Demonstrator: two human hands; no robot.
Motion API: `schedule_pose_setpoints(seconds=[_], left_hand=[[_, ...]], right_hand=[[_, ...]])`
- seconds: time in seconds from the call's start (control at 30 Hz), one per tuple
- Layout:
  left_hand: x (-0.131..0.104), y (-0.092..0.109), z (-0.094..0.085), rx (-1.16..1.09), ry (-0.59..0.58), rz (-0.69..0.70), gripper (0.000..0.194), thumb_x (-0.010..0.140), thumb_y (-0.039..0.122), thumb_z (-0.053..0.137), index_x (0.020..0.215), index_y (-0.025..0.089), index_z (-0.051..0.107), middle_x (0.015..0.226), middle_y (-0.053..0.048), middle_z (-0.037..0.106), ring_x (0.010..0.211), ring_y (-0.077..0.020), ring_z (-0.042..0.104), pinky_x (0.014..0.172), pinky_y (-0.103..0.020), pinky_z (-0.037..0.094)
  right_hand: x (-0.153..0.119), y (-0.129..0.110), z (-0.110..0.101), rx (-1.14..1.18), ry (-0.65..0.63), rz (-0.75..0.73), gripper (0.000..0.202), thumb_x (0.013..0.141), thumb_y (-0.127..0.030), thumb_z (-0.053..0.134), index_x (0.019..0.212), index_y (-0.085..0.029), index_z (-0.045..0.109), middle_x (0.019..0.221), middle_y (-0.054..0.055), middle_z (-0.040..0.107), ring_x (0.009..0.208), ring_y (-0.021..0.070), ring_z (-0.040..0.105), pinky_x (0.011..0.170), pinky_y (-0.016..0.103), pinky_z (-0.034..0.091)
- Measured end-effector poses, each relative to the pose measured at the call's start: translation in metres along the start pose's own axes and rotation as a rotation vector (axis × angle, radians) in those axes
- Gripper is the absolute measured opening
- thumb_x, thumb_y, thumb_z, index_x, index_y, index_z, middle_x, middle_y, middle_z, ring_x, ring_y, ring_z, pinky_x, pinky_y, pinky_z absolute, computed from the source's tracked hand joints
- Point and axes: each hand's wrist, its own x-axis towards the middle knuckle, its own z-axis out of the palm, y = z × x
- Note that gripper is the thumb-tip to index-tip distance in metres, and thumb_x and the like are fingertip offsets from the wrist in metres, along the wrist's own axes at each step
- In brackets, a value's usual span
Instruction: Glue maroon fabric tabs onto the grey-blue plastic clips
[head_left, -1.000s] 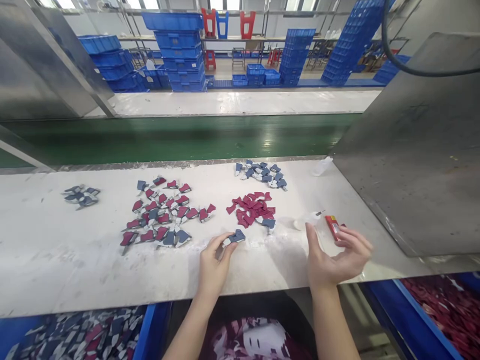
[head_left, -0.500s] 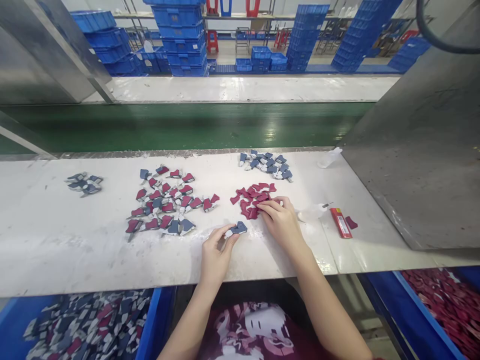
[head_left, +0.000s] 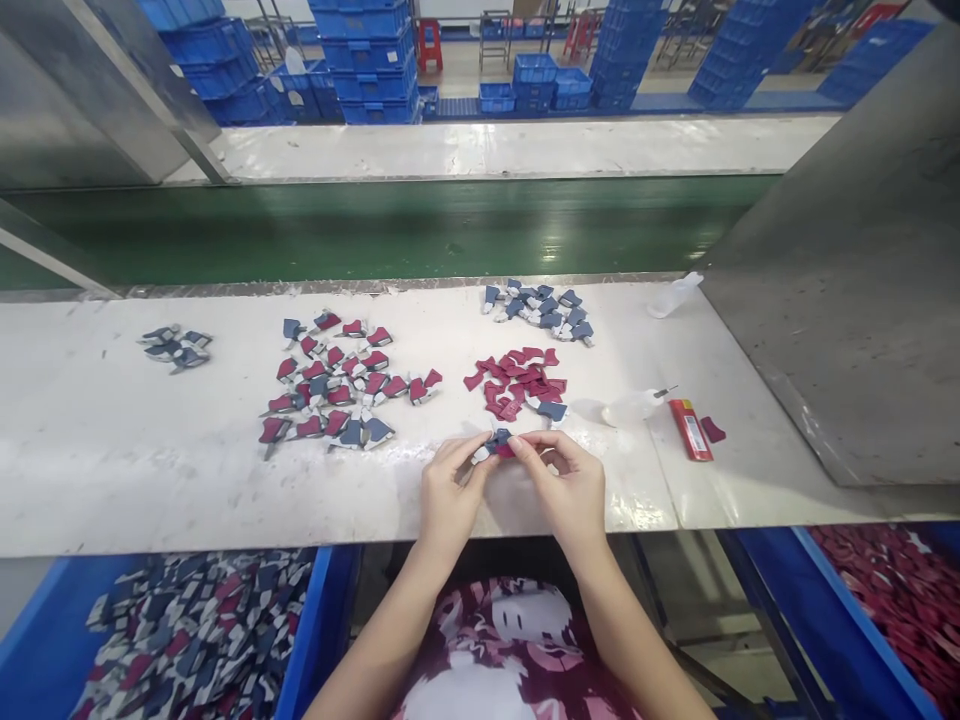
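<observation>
Between the fingertips of my left hand is a small blue-and-white plastic part. My right hand pinches a small maroon piece up against that part; the fingers partly cover both. Just beyond the hands lies a heap of loose maroon pieces, with a single blue-and-white part at its near right edge. Farther back is a cluster of blue-and-white parts. To the left spreads a larger group of parts with maroon faces, mixed with several blue-faced ones.
A needle-tipped translucent bottle, a red box and another bottle lie at right, near a metal panel. Filled blue bins sit below the table edge. A small dark cluster lies far left.
My right hand has left the maroon heap and come back to my left hand with a maroon piece. Both hands now meet at the blue-and-white part. The view has tipped downward slightly.
</observation>
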Motion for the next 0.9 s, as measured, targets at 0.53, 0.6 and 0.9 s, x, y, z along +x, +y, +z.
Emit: schedule_pose_setpoints(seconds=[0.53,0.6,0.9], left_hand=[[-0.004,0.010,0.003,0.000,-0.029,0.116,0.025,0.087,0.019,0.071,0.110,0.022,0.077,0.097,-0.006,0.076,0.093,-0.0205,0.067,0.085,-0.034,0.055],[-0.003,0.012,0.001,-0.048,-0.081,0.067,0.026,0.088,0.019,0.069,0.113,0.022,0.076,0.101,-0.007,0.076,0.094,-0.0204,0.068,0.084,-0.032,0.056],[-0.007,0.031,0.000,-0.476,-0.192,-0.238,0.028,0.083,0.025,0.075,0.110,0.017,0.078,0.116,-0.010,0.076,0.104,-0.0226,0.074,0.091,-0.031,0.061]], right_hand=[[-0.007,0.003,0.001,-0.183,0.106,-0.218,0.019,0.087,-0.038,0.071,0.081,-0.020,0.071,0.076,0.000,0.068,0.066,0.0136,0.055,0.064,0.029,0.046],[-0.008,0.004,0.002,-0.296,0.159,-0.396,0.014,0.089,-0.031,0.070,0.080,-0.021,0.067,0.075,0.001,0.067,0.071,0.0152,0.055,0.066,0.030,0.046],[-0.016,0.002,0.007,-0.492,0.374,-0.769,0.019,0.082,-0.011,0.075,0.085,-0.023,0.062,0.080,0.003,0.062,0.087,0.0208,0.055,0.076,0.038,0.050]])
